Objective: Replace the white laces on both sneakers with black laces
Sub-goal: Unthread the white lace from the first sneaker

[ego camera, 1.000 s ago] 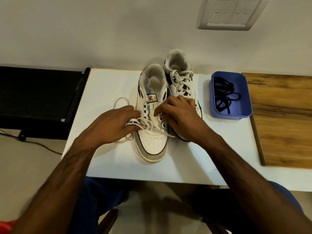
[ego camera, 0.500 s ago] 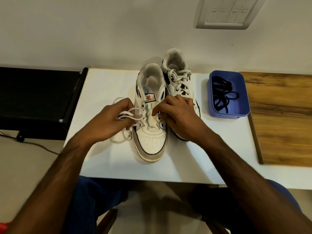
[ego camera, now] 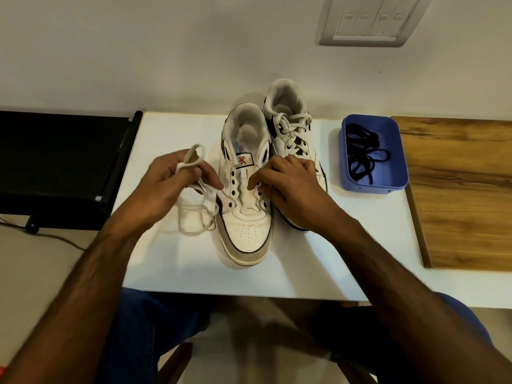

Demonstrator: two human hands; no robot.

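Two white sneakers stand side by side on the white table (ego camera: 177, 267). The near sneaker (ego camera: 246, 231) shows bare eyelets down its front, with no lace across them. Its white lace (ego camera: 194, 217) hangs in loose loops to the left, gripped by my left hand (ego camera: 169, 187). My right hand (ego camera: 288, 184) rests on the near sneaker's right side, its curled fingertips at the eyelets. The far sneaker (ego camera: 288, 117) behind it is still laced in white. Black laces (ego camera: 363, 153) lie tangled in a blue tray (ego camera: 346, 178) to the right.
A wooden board (ego camera: 460, 195) lies at the right end of the table. A black stand (ego camera: 61, 159) sits left of the table. A switch plate (ego camera: 368, 18) is on the wall behind.
My left hand has pulled the white lace leftward and up, out of the near sneaker's eyelets. My right hand stayed on the sneaker.
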